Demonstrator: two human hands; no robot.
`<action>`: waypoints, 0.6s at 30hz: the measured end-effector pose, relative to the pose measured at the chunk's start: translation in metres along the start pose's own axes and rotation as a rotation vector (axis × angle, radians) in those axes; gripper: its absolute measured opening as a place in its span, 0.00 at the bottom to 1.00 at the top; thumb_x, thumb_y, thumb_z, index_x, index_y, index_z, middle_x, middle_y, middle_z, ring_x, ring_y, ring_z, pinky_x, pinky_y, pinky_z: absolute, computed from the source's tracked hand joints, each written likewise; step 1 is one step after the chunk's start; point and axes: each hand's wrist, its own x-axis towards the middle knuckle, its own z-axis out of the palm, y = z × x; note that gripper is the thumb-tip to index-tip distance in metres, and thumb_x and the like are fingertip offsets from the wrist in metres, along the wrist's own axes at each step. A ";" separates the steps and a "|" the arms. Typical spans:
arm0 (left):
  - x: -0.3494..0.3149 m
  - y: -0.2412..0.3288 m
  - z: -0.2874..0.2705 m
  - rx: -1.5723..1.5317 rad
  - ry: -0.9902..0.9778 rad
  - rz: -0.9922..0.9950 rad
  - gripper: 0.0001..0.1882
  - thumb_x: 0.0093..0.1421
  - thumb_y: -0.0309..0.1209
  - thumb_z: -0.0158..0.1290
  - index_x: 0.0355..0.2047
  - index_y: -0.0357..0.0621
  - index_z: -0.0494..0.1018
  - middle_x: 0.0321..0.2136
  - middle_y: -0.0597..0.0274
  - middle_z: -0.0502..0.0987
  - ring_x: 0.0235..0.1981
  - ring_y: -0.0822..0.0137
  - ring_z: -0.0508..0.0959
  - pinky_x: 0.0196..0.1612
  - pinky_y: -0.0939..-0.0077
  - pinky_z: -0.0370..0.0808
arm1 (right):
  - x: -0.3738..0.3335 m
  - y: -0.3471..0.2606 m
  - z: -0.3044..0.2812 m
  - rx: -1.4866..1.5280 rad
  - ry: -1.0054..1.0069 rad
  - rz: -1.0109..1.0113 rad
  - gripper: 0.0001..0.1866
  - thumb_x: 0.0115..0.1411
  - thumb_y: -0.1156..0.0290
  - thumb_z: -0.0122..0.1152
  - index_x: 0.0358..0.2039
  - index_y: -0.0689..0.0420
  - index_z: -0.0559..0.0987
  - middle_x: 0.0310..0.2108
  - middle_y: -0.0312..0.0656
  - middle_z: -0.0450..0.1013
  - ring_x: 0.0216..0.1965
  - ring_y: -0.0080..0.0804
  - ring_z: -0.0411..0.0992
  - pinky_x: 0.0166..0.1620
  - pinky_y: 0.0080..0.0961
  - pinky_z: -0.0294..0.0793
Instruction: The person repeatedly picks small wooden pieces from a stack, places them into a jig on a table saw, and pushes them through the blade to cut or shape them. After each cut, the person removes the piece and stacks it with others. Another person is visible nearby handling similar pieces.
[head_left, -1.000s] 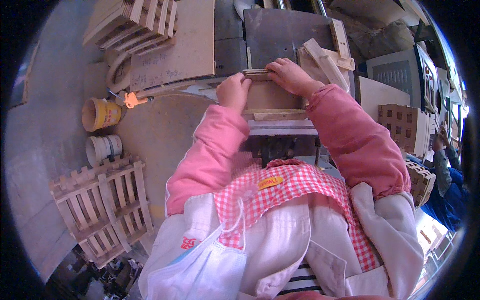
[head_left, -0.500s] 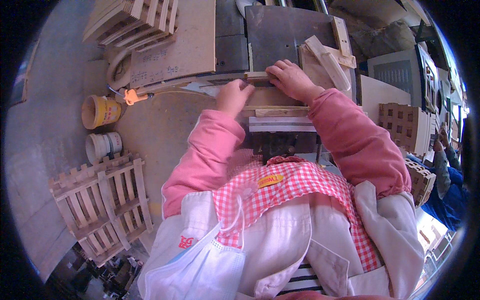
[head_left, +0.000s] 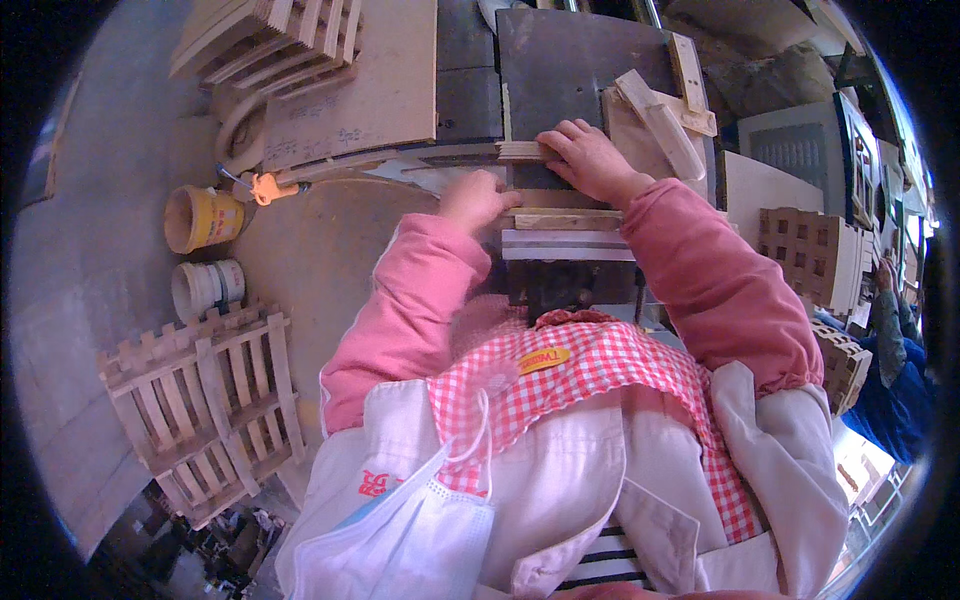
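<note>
Head view: right hand [head_left: 592,160], half-curled, touches the right end of stacked wooden strips [head_left: 520,150] on the dark worktop [head_left: 565,65]; left hand [head_left: 474,203], loosely curled, sits nearer; I can't tell whether either grips anything. Even pressure should keep the strips flush.

And down it looked, this wide fisheye, the left of a pair worn on the person's head! Steeply it faced, the pale jacket [head_left: 560,455] looming close at lower centre (near enough to show its seams), the left hand [head_left: 478,203] and right hand [head_left: 592,162] farther off, upper centre, straight edges bowing toward the rim.
</note>
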 end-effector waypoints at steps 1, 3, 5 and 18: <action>0.001 0.003 -0.001 0.020 -0.078 0.013 0.16 0.51 0.44 0.58 0.30 0.43 0.80 0.29 0.54 0.81 0.35 0.53 0.80 0.38 0.57 0.74 | 0.000 -0.001 0.000 -0.001 0.003 0.008 0.20 0.58 0.61 0.58 0.50 0.53 0.71 0.43 0.46 0.69 0.48 0.49 0.67 0.52 0.42 0.67; 0.000 0.007 -0.004 0.045 -0.054 -0.005 0.16 0.52 0.44 0.58 0.31 0.45 0.80 0.30 0.53 0.81 0.36 0.53 0.80 0.40 0.57 0.73 | -0.002 -0.002 0.000 0.012 0.024 0.024 0.20 0.58 0.61 0.58 0.50 0.53 0.71 0.44 0.46 0.69 0.48 0.48 0.66 0.52 0.42 0.67; -0.005 0.009 -0.005 0.123 0.091 0.035 0.15 0.53 0.44 0.57 0.33 0.46 0.80 0.33 0.53 0.80 0.38 0.53 0.79 0.42 0.59 0.73 | -0.004 -0.003 -0.002 0.042 0.071 0.019 0.20 0.58 0.62 0.58 0.50 0.53 0.71 0.45 0.46 0.69 0.49 0.48 0.66 0.52 0.42 0.66; 0.015 0.023 0.029 -1.471 0.347 0.193 0.38 0.69 0.55 0.29 0.63 0.30 0.54 0.64 0.47 0.56 0.66 0.58 0.56 0.68 0.68 0.49 | -0.016 0.005 -0.013 0.042 -0.003 0.049 0.21 0.55 0.66 0.61 0.49 0.55 0.71 0.44 0.46 0.70 0.49 0.49 0.66 0.52 0.41 0.67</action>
